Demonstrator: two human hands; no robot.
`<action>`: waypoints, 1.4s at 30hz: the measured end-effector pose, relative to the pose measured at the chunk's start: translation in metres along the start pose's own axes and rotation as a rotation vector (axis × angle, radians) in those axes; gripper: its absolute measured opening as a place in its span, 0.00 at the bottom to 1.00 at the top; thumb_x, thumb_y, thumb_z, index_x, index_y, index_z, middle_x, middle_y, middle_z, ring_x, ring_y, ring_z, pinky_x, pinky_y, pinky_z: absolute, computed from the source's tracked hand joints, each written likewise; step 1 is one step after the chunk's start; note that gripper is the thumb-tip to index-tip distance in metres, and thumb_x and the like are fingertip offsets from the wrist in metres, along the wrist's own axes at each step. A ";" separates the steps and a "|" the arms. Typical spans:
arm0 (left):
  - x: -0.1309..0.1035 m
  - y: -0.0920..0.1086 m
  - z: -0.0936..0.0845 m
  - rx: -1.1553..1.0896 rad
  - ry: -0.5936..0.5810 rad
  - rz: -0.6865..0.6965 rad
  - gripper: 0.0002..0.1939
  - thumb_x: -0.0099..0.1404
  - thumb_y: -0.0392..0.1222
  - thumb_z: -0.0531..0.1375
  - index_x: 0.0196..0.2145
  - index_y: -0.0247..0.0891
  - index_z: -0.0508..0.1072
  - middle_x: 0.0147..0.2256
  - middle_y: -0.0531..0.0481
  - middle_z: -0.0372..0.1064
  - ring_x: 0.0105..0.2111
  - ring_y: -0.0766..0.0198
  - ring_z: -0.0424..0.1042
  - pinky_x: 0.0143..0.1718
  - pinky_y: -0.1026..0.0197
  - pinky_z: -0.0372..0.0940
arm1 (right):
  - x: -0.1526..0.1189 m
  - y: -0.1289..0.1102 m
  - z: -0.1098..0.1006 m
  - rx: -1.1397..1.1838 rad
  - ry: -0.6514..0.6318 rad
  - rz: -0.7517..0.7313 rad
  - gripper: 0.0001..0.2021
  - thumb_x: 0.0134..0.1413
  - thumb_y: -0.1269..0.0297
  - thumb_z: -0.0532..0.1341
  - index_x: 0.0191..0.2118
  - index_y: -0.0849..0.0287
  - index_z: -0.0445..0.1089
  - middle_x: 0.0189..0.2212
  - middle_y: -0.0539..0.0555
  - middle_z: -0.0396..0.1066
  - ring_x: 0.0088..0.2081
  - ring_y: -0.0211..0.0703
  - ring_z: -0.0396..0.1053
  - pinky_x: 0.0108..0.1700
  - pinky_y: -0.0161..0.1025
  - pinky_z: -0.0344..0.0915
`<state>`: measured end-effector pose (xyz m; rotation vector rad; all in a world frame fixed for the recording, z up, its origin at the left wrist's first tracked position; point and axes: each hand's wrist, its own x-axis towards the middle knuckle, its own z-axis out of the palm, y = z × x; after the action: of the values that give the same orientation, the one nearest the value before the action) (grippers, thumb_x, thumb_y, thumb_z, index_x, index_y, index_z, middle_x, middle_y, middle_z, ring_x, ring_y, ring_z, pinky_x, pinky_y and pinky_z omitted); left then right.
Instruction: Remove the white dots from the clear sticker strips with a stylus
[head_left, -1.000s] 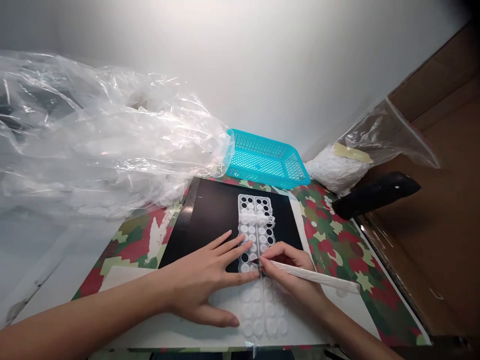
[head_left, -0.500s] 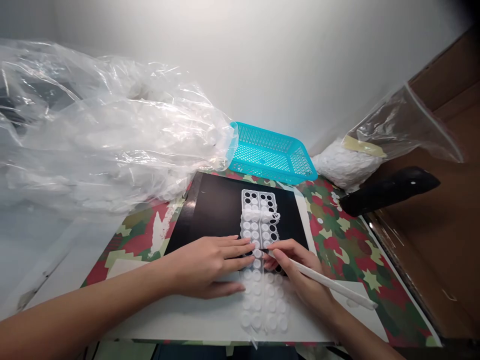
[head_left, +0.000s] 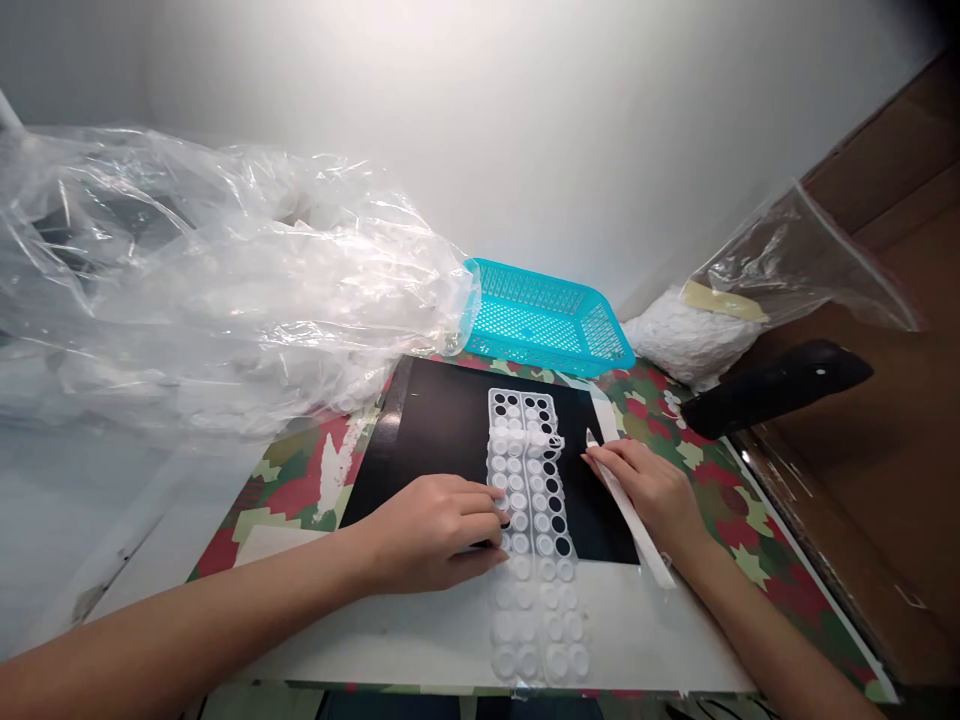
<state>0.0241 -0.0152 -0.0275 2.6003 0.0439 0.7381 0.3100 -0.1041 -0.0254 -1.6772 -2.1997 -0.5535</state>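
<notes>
A whitish, translucent moulded sheet (head_left: 533,520) with rows of round pieces and several open round holes lies lengthwise in front of me. It rests partly on a black board (head_left: 442,430). My left hand (head_left: 450,530) is at its left edge, fingers bent and thumb close, gripping the edge; the fingertips hide a small part. To the right, apart from the sheet, my right hand (head_left: 649,490) is closed round a craft knife (head_left: 637,535). The knife's long handle looks wrapped in white, and its small blade points up and away from me over the board.
Large clear plastic bags (head_left: 225,290) bulge at the back left. A blue basket (head_left: 551,345) stands behind the board. At the right are a bag of white material (head_left: 690,335), a black handle (head_left: 780,385) and brown cardboard (head_left: 892,450). The tabletop (head_left: 720,485) has a camouflage-like pattern.
My right hand has moved the craft knife off the sheet, to the right and away from me. My left fingers, flatter and across the sheet before, are now bent at its left edge.
</notes>
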 end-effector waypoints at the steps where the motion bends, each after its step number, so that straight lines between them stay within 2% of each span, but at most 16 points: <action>1: 0.000 0.001 -0.001 -0.020 -0.004 0.004 0.09 0.66 0.38 0.55 0.29 0.37 0.71 0.32 0.51 0.76 0.40 0.63 0.75 0.51 0.61 0.66 | 0.000 0.007 0.002 -0.042 -0.011 -0.022 0.07 0.62 0.70 0.55 0.42 0.59 0.70 0.34 0.56 0.73 0.33 0.43 0.70 0.34 0.37 0.62; 4: 0.000 0.002 -0.003 -0.087 -0.036 -0.030 0.09 0.67 0.39 0.54 0.30 0.37 0.71 0.28 0.50 0.74 0.37 0.63 0.76 0.50 0.62 0.67 | 0.003 0.018 0.007 -0.108 -0.009 -0.061 0.11 0.63 0.72 0.52 0.43 0.62 0.71 0.37 0.58 0.74 0.37 0.45 0.71 0.37 0.38 0.63; 7: -0.001 0.005 -0.008 -0.181 -0.066 -0.116 0.08 0.66 0.40 0.54 0.32 0.37 0.72 0.30 0.49 0.74 0.36 0.63 0.75 0.42 0.64 0.68 | 0.006 0.021 0.011 -0.116 0.018 -0.072 0.12 0.63 0.73 0.52 0.42 0.61 0.72 0.38 0.58 0.75 0.39 0.46 0.71 0.39 0.39 0.64; 9: -0.001 0.005 -0.012 -0.246 -0.040 -0.241 0.08 0.65 0.41 0.55 0.33 0.38 0.73 0.31 0.50 0.73 0.34 0.66 0.74 0.37 0.66 0.67 | 0.008 0.023 0.011 -0.102 -0.006 -0.068 0.12 0.62 0.73 0.52 0.43 0.61 0.72 0.39 0.58 0.75 0.39 0.47 0.71 0.38 0.39 0.64; 12: 0.006 -0.002 -0.021 -0.201 0.102 -0.483 0.10 0.67 0.43 0.54 0.33 0.37 0.72 0.32 0.50 0.72 0.33 0.66 0.71 0.37 0.65 0.65 | 0.015 0.023 0.007 -0.048 -0.056 -0.002 0.14 0.62 0.74 0.50 0.45 0.60 0.71 0.41 0.58 0.73 0.40 0.50 0.71 0.38 0.42 0.65; 15: 0.022 -0.019 -0.026 -0.081 0.199 -0.689 0.11 0.67 0.44 0.52 0.35 0.36 0.71 0.36 0.48 0.70 0.35 0.63 0.70 0.38 0.60 0.65 | 0.034 0.012 0.004 0.203 -0.016 0.140 0.14 0.62 0.72 0.50 0.46 0.57 0.70 0.43 0.59 0.71 0.44 0.52 0.69 0.43 0.45 0.65; 17: 0.036 -0.031 -0.024 -0.023 0.195 -0.792 0.11 0.66 0.45 0.55 0.35 0.35 0.72 0.36 0.46 0.69 0.37 0.60 0.70 0.40 0.56 0.65 | 0.052 -0.001 0.006 0.529 -0.007 0.203 0.11 0.62 0.69 0.52 0.44 0.56 0.70 0.42 0.58 0.71 0.45 0.51 0.69 0.46 0.46 0.65; 19: 0.051 -0.039 -0.016 0.035 0.195 -0.877 0.11 0.64 0.45 0.58 0.37 0.33 0.72 0.39 0.44 0.69 0.42 0.56 0.68 0.45 0.51 0.65 | 0.070 -0.014 0.014 0.633 -0.041 0.169 0.09 0.61 0.67 0.54 0.41 0.54 0.71 0.40 0.56 0.71 0.44 0.48 0.70 0.45 0.43 0.67; 21: 0.061 -0.043 -0.007 0.049 0.184 -0.929 0.14 0.66 0.45 0.57 0.45 0.34 0.69 0.45 0.45 0.67 0.45 0.58 0.68 0.46 0.50 0.65 | 0.083 -0.022 0.024 0.698 -0.067 0.153 0.06 0.58 0.66 0.58 0.39 0.56 0.72 0.37 0.55 0.72 0.40 0.45 0.71 0.41 0.40 0.68; 23: 0.067 -0.043 0.002 0.030 0.193 -0.948 0.17 0.67 0.45 0.57 0.50 0.34 0.67 0.48 0.44 0.65 0.45 0.58 0.69 0.45 0.50 0.67 | 0.088 -0.024 0.034 0.746 -0.067 0.168 0.05 0.56 0.65 0.60 0.36 0.57 0.73 0.35 0.55 0.72 0.36 0.43 0.72 0.37 0.38 0.69; 27: 0.069 -0.041 0.011 -0.092 0.263 -0.911 0.16 0.67 0.45 0.56 0.50 0.35 0.66 0.49 0.44 0.65 0.45 0.58 0.69 0.45 0.50 0.67 | 0.084 -0.024 0.044 0.817 -0.021 0.205 0.08 0.57 0.62 0.60 0.38 0.58 0.74 0.36 0.55 0.72 0.37 0.44 0.72 0.36 0.37 0.69; 34: 0.071 -0.040 0.026 -0.444 0.479 -0.800 0.17 0.67 0.45 0.56 0.50 0.34 0.66 0.48 0.44 0.66 0.44 0.59 0.69 0.43 0.51 0.68 | 0.077 -0.032 0.034 0.924 0.138 0.226 0.08 0.60 0.63 0.57 0.41 0.56 0.72 0.39 0.56 0.72 0.44 0.48 0.70 0.46 0.42 0.67; 39: 0.069 -0.042 0.029 -0.627 0.529 -0.749 0.16 0.67 0.45 0.56 0.49 0.34 0.67 0.44 0.45 0.67 0.39 0.62 0.70 0.40 0.55 0.69 | 0.080 -0.034 0.029 1.003 0.180 0.220 0.08 0.59 0.62 0.58 0.38 0.55 0.75 0.35 0.55 0.75 0.41 0.47 0.72 0.43 0.41 0.68; 42: 0.069 -0.044 0.027 -0.698 0.563 -0.726 0.14 0.66 0.45 0.57 0.45 0.33 0.67 0.37 0.49 0.68 0.33 0.66 0.70 0.35 0.59 0.68 | 0.081 -0.032 0.029 1.039 0.194 0.275 0.09 0.59 0.61 0.58 0.35 0.56 0.76 0.33 0.54 0.76 0.38 0.46 0.73 0.40 0.40 0.68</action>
<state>0.1003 0.0235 -0.0320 1.4933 0.7143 0.9447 0.2572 -0.0294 -0.0157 -1.2099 -1.5855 0.4347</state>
